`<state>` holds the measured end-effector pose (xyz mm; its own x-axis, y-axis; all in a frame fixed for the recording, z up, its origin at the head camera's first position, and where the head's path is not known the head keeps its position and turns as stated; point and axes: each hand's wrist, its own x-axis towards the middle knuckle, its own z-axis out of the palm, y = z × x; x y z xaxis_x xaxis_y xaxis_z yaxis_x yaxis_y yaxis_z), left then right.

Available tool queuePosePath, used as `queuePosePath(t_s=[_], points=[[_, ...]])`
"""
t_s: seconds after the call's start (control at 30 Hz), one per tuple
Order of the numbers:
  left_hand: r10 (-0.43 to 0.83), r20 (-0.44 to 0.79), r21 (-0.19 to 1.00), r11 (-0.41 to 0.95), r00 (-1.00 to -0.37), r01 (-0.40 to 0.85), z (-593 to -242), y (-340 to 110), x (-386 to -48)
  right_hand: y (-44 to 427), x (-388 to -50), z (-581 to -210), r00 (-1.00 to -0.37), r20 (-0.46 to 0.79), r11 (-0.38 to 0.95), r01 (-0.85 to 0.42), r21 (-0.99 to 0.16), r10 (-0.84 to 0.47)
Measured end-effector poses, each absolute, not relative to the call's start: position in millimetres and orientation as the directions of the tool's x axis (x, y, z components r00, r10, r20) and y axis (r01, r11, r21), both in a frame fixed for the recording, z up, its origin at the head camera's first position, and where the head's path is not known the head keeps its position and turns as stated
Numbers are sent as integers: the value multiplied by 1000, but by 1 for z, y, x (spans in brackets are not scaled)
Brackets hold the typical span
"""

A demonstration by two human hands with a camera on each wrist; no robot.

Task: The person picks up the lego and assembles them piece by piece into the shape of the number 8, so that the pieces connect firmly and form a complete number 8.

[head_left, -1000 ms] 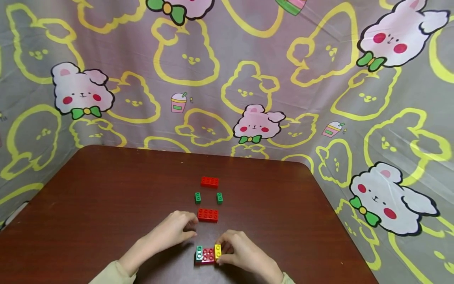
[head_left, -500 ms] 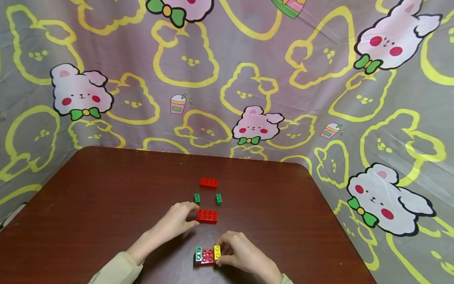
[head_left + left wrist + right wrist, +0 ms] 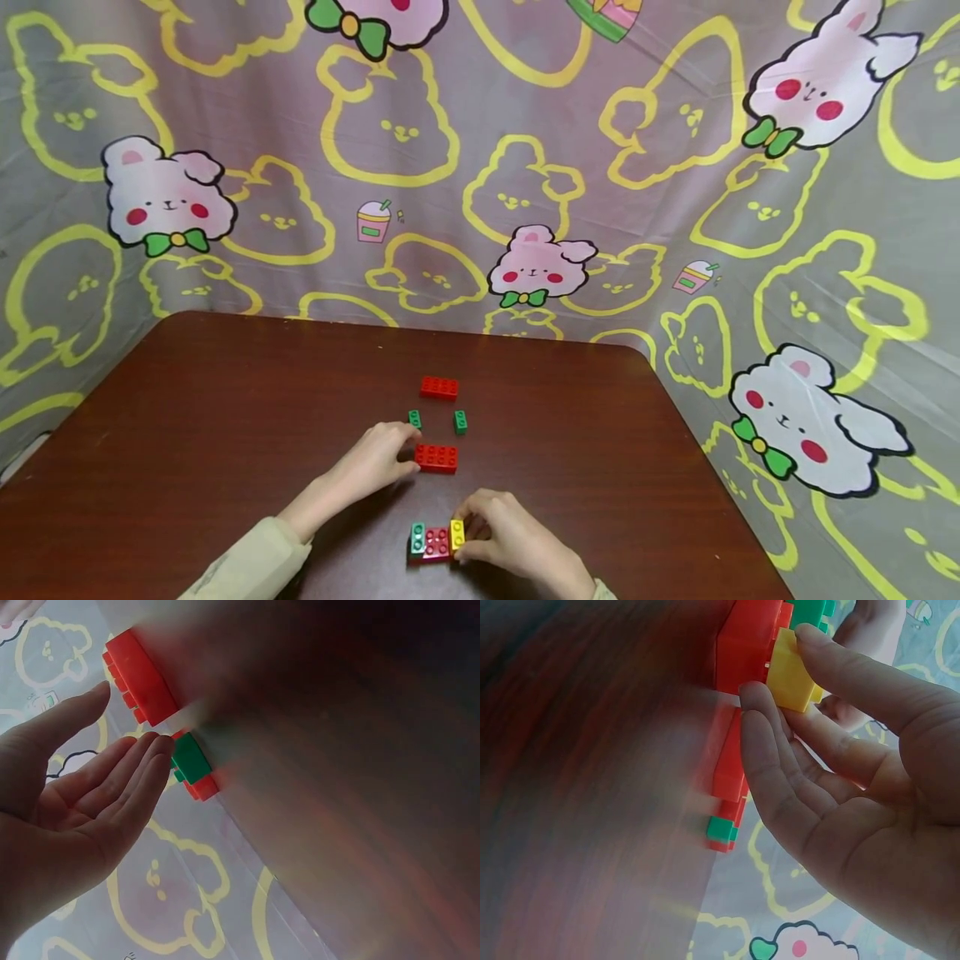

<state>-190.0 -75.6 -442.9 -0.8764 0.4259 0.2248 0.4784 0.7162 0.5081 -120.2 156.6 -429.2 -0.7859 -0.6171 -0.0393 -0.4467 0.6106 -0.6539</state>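
Near the table's front, a red building brick (image 3: pixel 437 545) carries a small green brick (image 3: pixel 417 537) on its left end and a small yellow brick (image 3: pixel 457 535) on its right end. My right hand (image 3: pixel 504 533) pinches the yellow brick between thumb and fingers, seen close up in the right wrist view on the yellow brick (image 3: pixel 791 671). Farther forward lies another red brick (image 3: pixel 437 457). At its left end is my left hand (image 3: pixel 375 458), thumb and fingers spread apart with nothing held. In the left wrist view a gap shows between this hand (image 3: pixel 90 795) and the red brick (image 3: pixel 141 677).
Beyond the nearer loose red brick lie two small green bricks, the right one (image 3: pixel 461 422) in full view and the left one (image 3: pixel 415 419) partly behind my left hand. A red brick (image 3: pixel 439 387) lies farthest back. Patterned cloth (image 3: pixel 420 192) hangs behind the brown table (image 3: pixel 262 392).
My left hand has moved forward and slightly right, up to the left end of the loose red brick. My right hand stays on the yellow brick. The head view has shifted slightly.
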Motion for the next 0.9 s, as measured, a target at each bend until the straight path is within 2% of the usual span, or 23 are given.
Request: queuePosePath(t_s=[0.57,0.9], points=[[480,209,443,730,-852,520,-447,-71,-198,155,-119,-428,-789,-49,616,-438,-655,-612],[472,181,444,743,-863,500,-446,-68,-200,155,-118,-429,-790,-32,606,-443,-660,-612]])
